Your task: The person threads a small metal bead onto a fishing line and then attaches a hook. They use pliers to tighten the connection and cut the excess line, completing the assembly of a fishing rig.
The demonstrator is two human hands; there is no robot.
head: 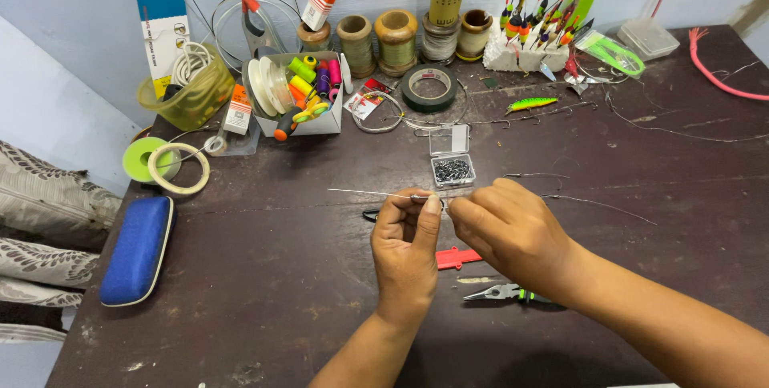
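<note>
You are pinching a thin wire (364, 192) between your left hand's (406, 244) thumb and forefinger, its free end sticking out leftward past them. Your right hand (506, 228) is closing narrowly on the same spot, though what it is gripping is hidden. One small open box (451, 162) is sitting just beyond; one pair of pliers (506, 293) is lying under your right wrist.

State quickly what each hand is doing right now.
Left hand: shut, pinching a thin wire between thumb and finger.
Right hand: fingers curled at the same wire; grip cannot be told.
</note>
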